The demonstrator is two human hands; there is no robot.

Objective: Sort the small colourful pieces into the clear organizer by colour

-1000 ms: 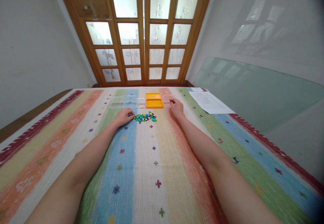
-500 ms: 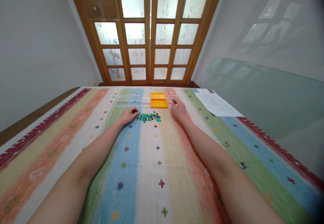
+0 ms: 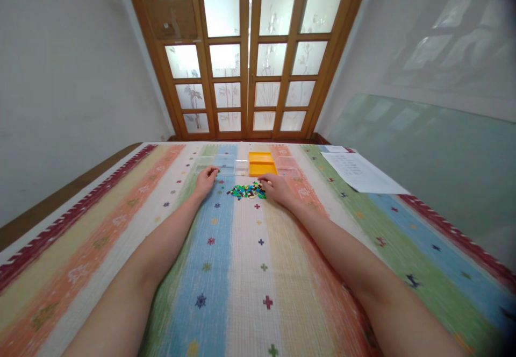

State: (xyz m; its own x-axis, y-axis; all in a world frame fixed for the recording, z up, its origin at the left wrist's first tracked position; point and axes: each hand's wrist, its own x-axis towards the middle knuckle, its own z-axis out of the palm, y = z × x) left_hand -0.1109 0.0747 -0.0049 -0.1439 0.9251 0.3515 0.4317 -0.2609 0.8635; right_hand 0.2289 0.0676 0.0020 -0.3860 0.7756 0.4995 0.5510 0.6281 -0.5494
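A pile of small colourful plastic pieces (image 3: pixel 245 191), mostly green, blue, brown and yellow, lies on the striped cloth. To the left of the pile, my left hand (image 3: pixel 206 180) pinches a small green piece (image 3: pixel 219 171) at the front of a clear tray (image 3: pixel 227 164). My right hand (image 3: pixel 277 188) is at the pile's right edge, its fingers curled over the pieces; what is between them is too small to make out. Just behind that hand stands an open yellow box (image 3: pixel 263 169) with two compartments. Another clear tray (image 3: pixel 287 165) sits to its right, with a tiny blue spot in it.
Printed white sheets (image 3: pixel 358 171) lie at the right back of the table. A striped tablecloth (image 3: pixel 242 271) covers the table. A pale green glass panel (image 3: pixel 427 147) stands along the right, and wooden doors with frosted panes (image 3: pixel 248 56) are behind.
My left hand has moved from the pile's left edge back to the left clear tray. My right hand has come from the right clear tray to the pile. The view has shifted slightly.
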